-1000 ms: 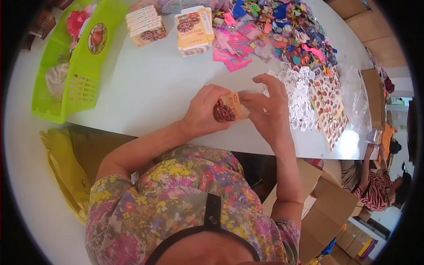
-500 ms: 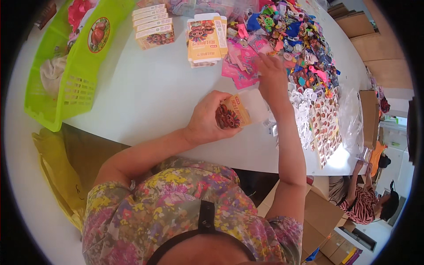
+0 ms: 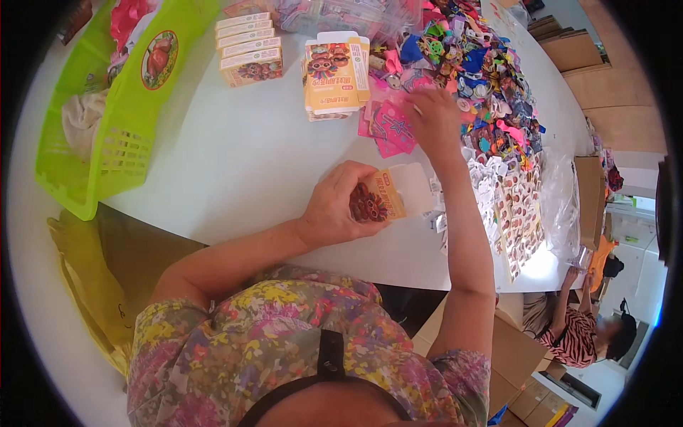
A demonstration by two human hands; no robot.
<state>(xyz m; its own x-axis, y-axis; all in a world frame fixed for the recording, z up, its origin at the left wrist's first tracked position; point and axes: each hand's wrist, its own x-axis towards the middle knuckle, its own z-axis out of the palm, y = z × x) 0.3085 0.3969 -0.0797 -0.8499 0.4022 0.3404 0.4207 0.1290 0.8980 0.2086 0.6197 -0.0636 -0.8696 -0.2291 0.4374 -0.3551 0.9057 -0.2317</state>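
Observation:
My left hand [image 3: 333, 205] is wrapped round a small yellow-orange box [image 3: 384, 198] with cartoon figures on it. The box lies tilted, and its whitish open flap [image 3: 416, 186] points right. Over a loose pile of pink cards [image 3: 390, 128] hovers my right hand [image 3: 435, 119], its fingers bent together at the pile's upper edge. Whether a card is between those fingertips is hidden. Just left of that pile lies a stack of flattened yellow boxes [image 3: 333, 78].
Filled boxes [image 3: 250, 60] stand in a row at the far left. A heap of colourful small trinkets [image 3: 491, 78] spreads right, with sticker sheets [image 3: 519, 213] and clear plastic bags [image 3: 560, 206] nearby. A green basket [image 3: 89, 171] sits left. Another person [image 3: 580, 331] works at the right.
My right hand has shifted slightly up the pink cards, its fingers more bent. The left hand still holds the box in nearly the same place. The view has tilted a little.

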